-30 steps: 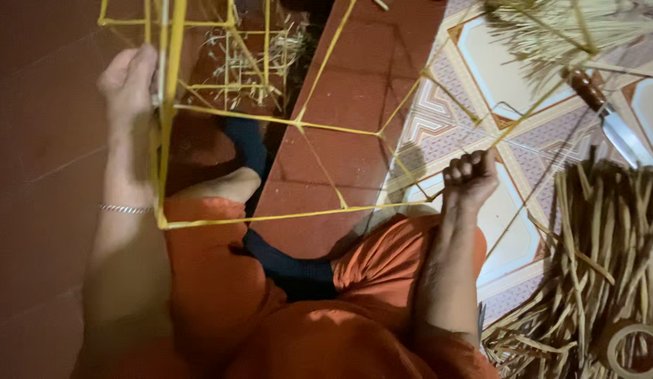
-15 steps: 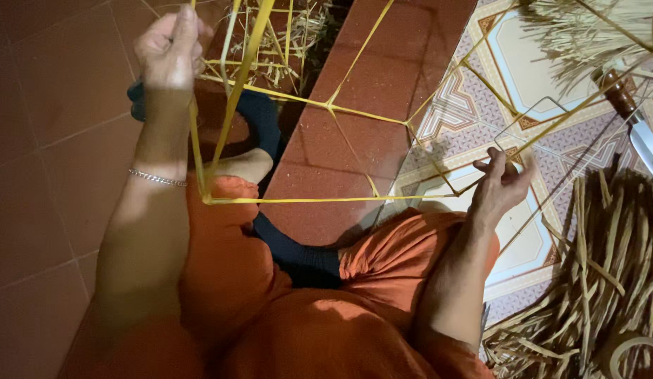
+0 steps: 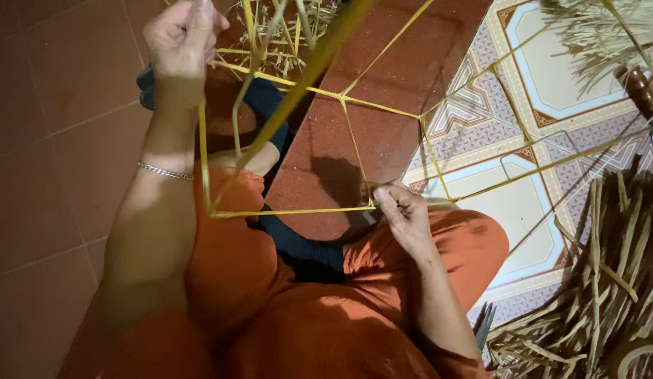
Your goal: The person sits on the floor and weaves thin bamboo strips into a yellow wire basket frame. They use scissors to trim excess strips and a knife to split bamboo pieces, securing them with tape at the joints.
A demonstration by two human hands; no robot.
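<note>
Turning: the yellow stick frame (image 3: 326, 105) has swung round since a second ago; its near bottom bar now runs level across the lap.
Left hand (image 3: 182, 38): fingers clenched round an upper stick of the frame; it has risen toward the top edge of view, a thin bracelet (image 3: 165, 170) on the wrist.
Right hand (image 3: 405, 214): moved inward from the right; its fingers now pinch the frame's lower corner joint, just above the orange trousers (image 3: 305, 330).
Meaning: judging by the shift, the work has come round to this corner joint.
Frame place: held in the air between both hands, over the knees and the red tiled floor (image 3: 52, 105).
Packages, labels, signs: none seen.
Nearby: heap of dry split strips (image 3: 600, 281) at right on the patterned tile (image 3: 530, 84); a brown-handled knife (image 3: 642, 95) at the far right edge.
</note>
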